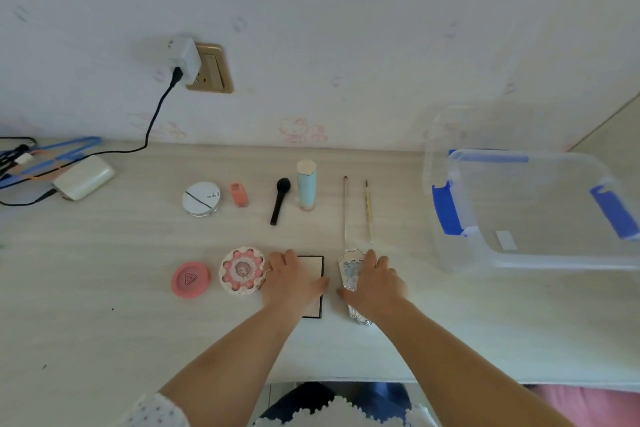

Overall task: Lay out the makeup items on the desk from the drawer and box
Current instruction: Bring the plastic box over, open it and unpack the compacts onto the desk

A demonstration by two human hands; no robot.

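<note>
Two bare arms come in from about 6 o'clock. The left hand (pixel 291 279) and the right hand (pixel 375 282) wear no gloves and no rings that can be seen. At about 7 o'clock there is a short white sleeve (pixel 156 409) with tiny dark dots on it. The white top has a wavy, lacy edge (pixel 332 409) (like little scallops) at the bottom of the view. Under it show dark blue trousers (pixel 304 399), maybe jeans.

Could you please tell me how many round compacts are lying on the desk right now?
3: the white compact in the back row, the pink compact front left, and the floral compact beside it, touching the left hand.
</note>
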